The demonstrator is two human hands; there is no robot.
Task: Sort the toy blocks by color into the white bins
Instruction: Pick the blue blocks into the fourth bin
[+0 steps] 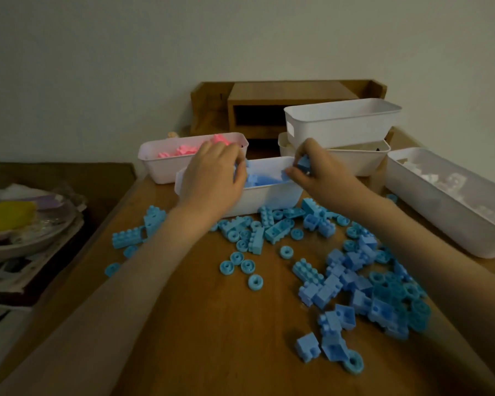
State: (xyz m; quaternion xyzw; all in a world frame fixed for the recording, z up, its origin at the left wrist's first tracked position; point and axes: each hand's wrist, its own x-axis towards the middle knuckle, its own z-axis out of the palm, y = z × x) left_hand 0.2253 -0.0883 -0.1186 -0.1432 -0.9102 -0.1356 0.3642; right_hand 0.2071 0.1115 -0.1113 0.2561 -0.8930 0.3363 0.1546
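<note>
Both hands hover over the near white bin (269, 197), which holds blue blocks (259, 180). My left hand (212, 175) curls over the bin's left end; what its fingertips hold is hidden. My right hand (316, 167) is closed on blue blocks (303, 163) above the bin's right end. Several loose blue blocks and round blue pieces (340, 278) lie scattered on the wooden table (200, 324). Behind the near bin stands a bin with pink blocks (166, 167). At the right, a long bin (446, 212) holds white blocks.
An empty white bin (340, 121) is stacked on another bin (360, 161) with pale blocks at the back. A wooden shelf unit (269, 104) stands against the wall. To the left, a lower surface carries a bowl (20, 238) on stacked papers.
</note>
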